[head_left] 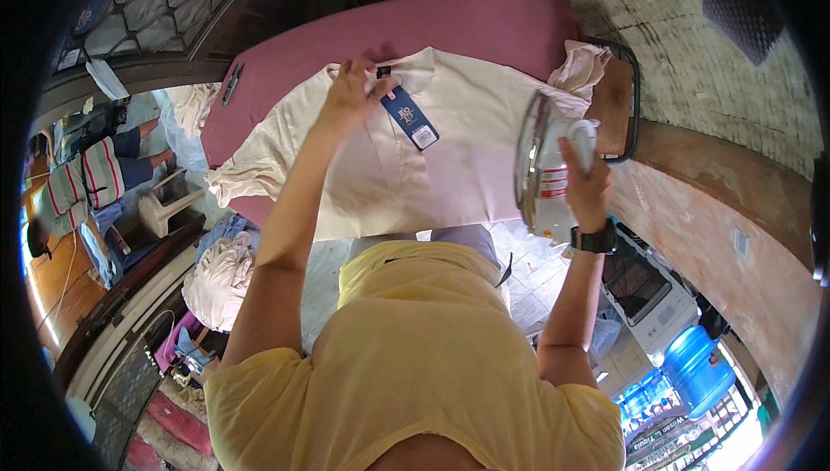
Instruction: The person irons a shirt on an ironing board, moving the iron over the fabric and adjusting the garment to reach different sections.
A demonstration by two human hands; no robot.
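Note:
A cream short-sleeved shirt lies spread over a maroon-covered ironing board, its collar toward the far edge. A dark blue hang tag rests on the shirt front below the neckline. My left hand is at the collar beside the tag, its fingers bent and touching the fabric; whether they pinch the cloth or the tag's cord is hard to make out. My right hand is wrapped round the handle of a white clothes iron, tilted on its side above the shirt's right part, soleplate facing left.
A small dark green tool lies at the board's left end. A crumpled light cloth sits by the board's right end, near a brown metal-framed stand. At left are a wooden stool, a cloth heap and another person.

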